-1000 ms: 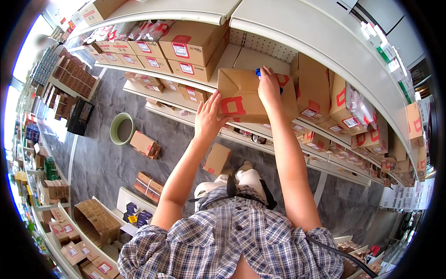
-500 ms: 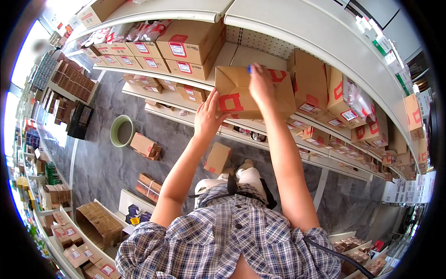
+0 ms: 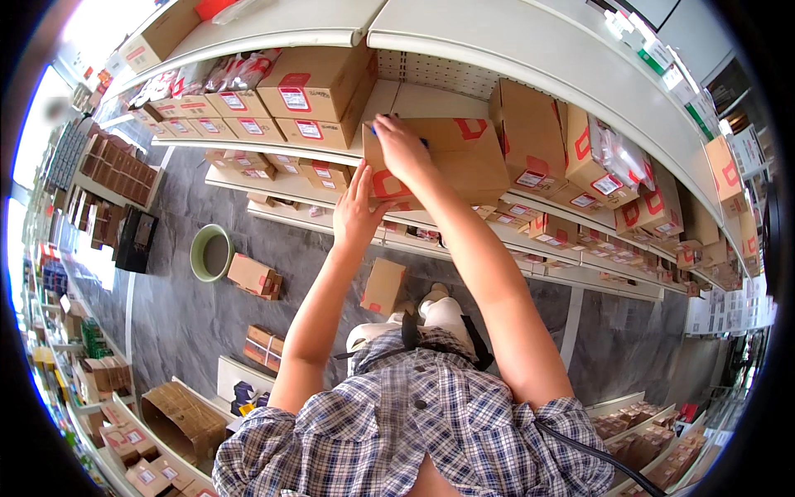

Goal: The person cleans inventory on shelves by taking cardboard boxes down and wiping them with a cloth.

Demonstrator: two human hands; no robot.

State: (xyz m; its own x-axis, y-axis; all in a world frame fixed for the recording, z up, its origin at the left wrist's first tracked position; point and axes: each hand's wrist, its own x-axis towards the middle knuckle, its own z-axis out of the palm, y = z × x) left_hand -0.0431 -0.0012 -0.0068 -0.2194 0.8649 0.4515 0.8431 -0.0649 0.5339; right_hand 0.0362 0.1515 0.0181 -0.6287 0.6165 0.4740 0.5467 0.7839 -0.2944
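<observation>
A brown cardboard carton [image 3: 464, 166] with red printed marks rests on the shelf in front of me. My left hand [image 3: 356, 211] lies against its near left side, fingers stretched out and pressed to the cardboard. Over the carton's left end is my right hand [image 3: 402, 149], closed on a slim blue tool [image 3: 425, 142]. Only bits of that tool show on either side of the fingers, so its exact kind is hidden. The carton's left edge lies under the right hand.
Stacked cartons [image 3: 306, 91] stand left of the carton, and tall cartons [image 3: 530, 137] to its right. An upper shelf [image 3: 513, 45] overhangs behind. On the floor are a green bin [image 3: 213, 253], a small carton [image 3: 383, 286] near my feet and another box [image 3: 253, 276].
My right hand has moved left with the blue tool, from mid-carton to its left end. My left hand stays at the carton's side. The whole view has shifted slightly.
</observation>
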